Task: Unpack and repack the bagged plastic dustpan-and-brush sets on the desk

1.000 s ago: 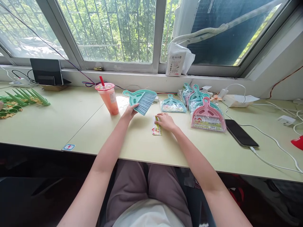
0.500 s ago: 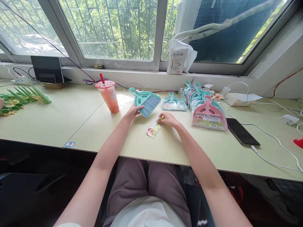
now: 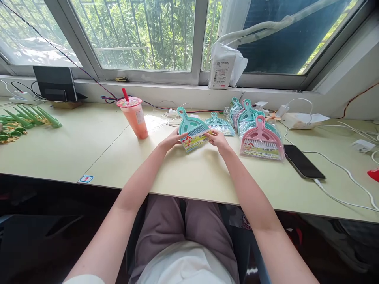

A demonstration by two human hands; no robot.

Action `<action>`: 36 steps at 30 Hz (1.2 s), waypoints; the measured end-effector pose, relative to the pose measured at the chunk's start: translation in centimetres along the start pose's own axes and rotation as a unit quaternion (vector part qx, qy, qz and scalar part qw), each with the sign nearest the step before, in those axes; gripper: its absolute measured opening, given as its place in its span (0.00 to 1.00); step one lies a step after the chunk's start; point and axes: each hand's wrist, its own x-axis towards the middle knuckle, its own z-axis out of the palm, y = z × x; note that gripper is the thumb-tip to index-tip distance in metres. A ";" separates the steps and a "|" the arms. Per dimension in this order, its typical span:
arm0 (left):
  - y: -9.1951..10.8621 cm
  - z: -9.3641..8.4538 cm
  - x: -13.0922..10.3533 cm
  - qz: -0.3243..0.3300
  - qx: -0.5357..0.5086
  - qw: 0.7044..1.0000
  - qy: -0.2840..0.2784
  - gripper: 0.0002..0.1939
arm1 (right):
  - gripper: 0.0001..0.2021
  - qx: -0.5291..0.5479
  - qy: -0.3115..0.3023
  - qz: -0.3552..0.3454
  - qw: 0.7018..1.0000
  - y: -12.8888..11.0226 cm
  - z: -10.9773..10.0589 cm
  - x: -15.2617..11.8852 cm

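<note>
While both hands (image 3: 194, 141) are gripping a teal dustpan (image 3: 189, 124) and label (image 3: 196, 140), wrapped sets (image 3: 260, 136) are crowding behind and right.

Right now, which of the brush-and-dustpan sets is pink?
The pink set at the front of the right-hand group, beside the black phone; the other visible sets look teal.

Tbh no words readable from where I'm standing, print's too tiny on the card (image 3: 196, 141) over the teal dustpan (image 3: 185, 123). Sticker (image 3: 86, 179) on the surface (image 3: 109, 161): red arrow-like mark, blue border.
</note>
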 end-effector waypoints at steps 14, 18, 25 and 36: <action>-0.1 0.7 -0.1 -0.002 0.014 1.000 -0.020 0.37 | 0.22 -0.071 0.087 -0.002 0.994 1.4 -0.3 0.8; 0.5 1.3 -0.4 -0.004 0.025 0.999 -0.033 0.37 | 0.20 -0.123 0.136 -0.015 0.983 2.3 -0.4 1.3; 0.7 1.7 -0.4 -0.007 0.009 1.000 -0.004 0.35 | 0.18 -0.155 0.149 -0.049 0.975 1.8 0.1 0.7; 0.5 1.2 0.2 0.060 -0.057 0.994 0.074 0.34 | 0.24 0.021 0.164 -0.028 0.986 2.1 1.3 0.6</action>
